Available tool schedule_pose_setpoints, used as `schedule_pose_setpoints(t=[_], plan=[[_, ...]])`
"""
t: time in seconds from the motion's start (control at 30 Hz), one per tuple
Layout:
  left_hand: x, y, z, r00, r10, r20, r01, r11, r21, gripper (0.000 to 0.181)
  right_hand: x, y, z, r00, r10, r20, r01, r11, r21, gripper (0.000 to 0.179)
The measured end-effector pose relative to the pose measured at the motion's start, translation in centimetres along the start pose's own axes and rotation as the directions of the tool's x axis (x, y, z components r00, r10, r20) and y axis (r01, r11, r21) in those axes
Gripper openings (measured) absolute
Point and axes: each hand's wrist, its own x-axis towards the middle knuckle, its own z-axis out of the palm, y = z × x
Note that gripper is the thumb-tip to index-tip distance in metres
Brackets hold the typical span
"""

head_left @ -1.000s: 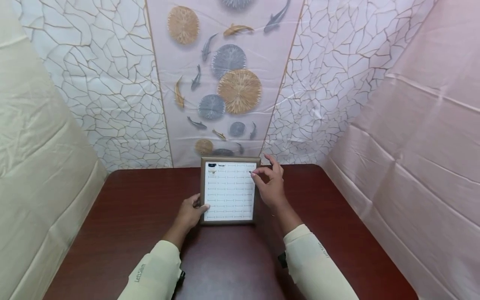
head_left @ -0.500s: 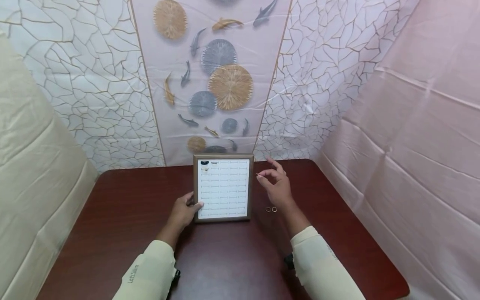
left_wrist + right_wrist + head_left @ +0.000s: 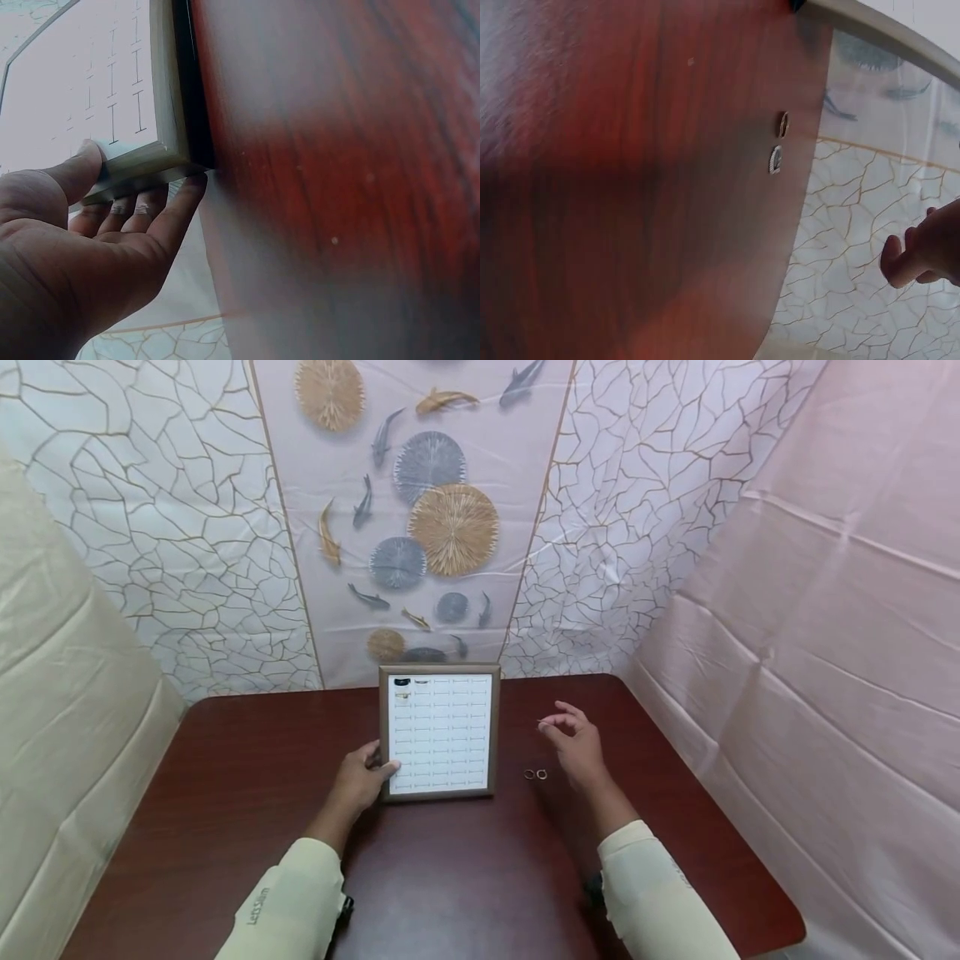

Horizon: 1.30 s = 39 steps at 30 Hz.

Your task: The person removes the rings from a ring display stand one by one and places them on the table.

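A framed ring display (image 3: 442, 735) with rows of slits on a white face stands tilted up on the table. My left hand (image 3: 362, 778) grips its lower left side, thumb on the front and fingers behind, as the left wrist view shows. In the top left slits sit a black ring (image 3: 402, 682), a slim ring (image 3: 422, 682) and a gold ring (image 3: 402, 696). Right of the display, my right hand (image 3: 576, 745) pinches a tiny thin thing, apparently a ring (image 3: 541, 721), between thumb and forefinger. Below that hand lie a plain ring (image 3: 784, 124) and a patterned ring (image 3: 775, 160).
The dark red wooden table (image 3: 225, 793) has rounded corners. Behind it hangs a patterned cloth (image 3: 453, 527) with fish and round motifs. Pale drapes (image 3: 810, 652) close in both sides.
My right hand has moved right and slightly down, away from the display's upper right edge, still pinching the small thing. The two loose rings have come into view. My left hand keeps its grip.
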Motion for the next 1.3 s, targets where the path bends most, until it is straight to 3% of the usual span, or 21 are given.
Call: schedule_pose_setpoints(t=[0.27,0.4,0.5,0.6,0.8,1.07,1.3], plan=[[-0.1,0.0,-0.1,1.0,0.009,0.0,-0.009,1.0,-0.001,0.072,-0.4,1.0,-1.1,0.984,0.178,0.011,-0.177,0.983,-0.045,0.021],[-0.1,0.0,-0.1,1.0,0.008,0.0,-0.008,1.0,-0.008,0.072,-0.8,1.4,-1.5,0.95,0.311,-0.005,-0.31,0.945,-0.105,0.018],[-0.1,0.0,-0.2,1.0,0.012,-0.001,-0.012,1.0,-0.005,0.072,-1.0,1.7,-1.8,0.929,0.369,-0.002,-0.363,0.912,-0.194,0.018],[0.0,0.0,-0.1,1.0,0.016,0.0,-0.016,1.0,0.003,0.072,-1.2,2.1,-2.0,0.929,0.369,0.003,-0.353,0.891,-0.284,0.018],[0.0,-0.2,-0.1,1.0,0.019,0.001,-0.019,1.0,0.003,0.072,-1.2,3.3,-2.1,0.954,0.299,0.02,-0.254,0.844,-0.472,0.022],[0.1,-0.2,-0.1,1.0,-0.002,0.007,0.002,1.0,-0.007,0.073,-1.7,4.5,-2.1,0.922,0.387,0.005,-0.301,0.725,-0.619,0.033],[0.2,-0.2,0.0,1.0,0.005,0.007,-0.005,1.0,-0.001,0.072,-1.9,4.6,-1.3,0.924,0.383,-0.015,-0.292,0.678,-0.675,0.022]])
